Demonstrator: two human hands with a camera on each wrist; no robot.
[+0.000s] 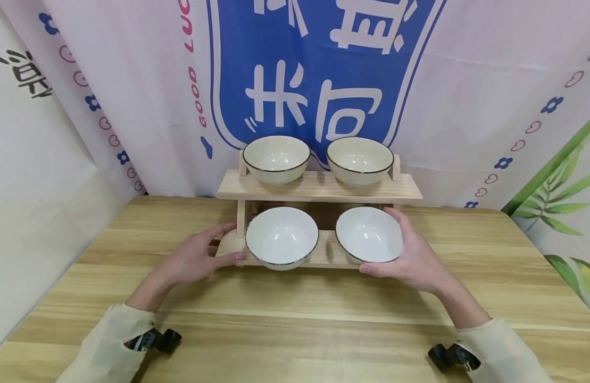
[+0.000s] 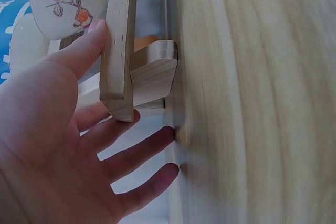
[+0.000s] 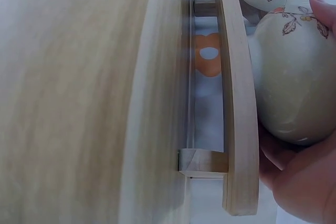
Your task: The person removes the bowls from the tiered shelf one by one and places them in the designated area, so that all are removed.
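A two-tier wooden rack (image 1: 318,187) stands on the table and bears several bowls. At the left end of its lower board (image 2: 118,51), my left hand (image 1: 191,259) grips the wood, thumb on top and fingers by the underside. My right hand (image 1: 414,260) holds the lower right bowl (image 1: 368,235) from its right side, thumb at the front rim and fingers toward the back. In the right wrist view this bowl (image 3: 294,85) shows a leaf-and-flower print. Beside it is the lower left bowl (image 1: 282,236). Two cream bowls with dark rims, one left (image 1: 275,157) and one right (image 1: 360,159), occupy the upper tier.
The wood-grain table (image 1: 295,330) extends in front of the rack and to both sides. Close behind hangs a printed curtain (image 1: 467,80) with a blue panel. Each sleeve carries a black wrist camera, left (image 1: 167,340) and right (image 1: 440,356).
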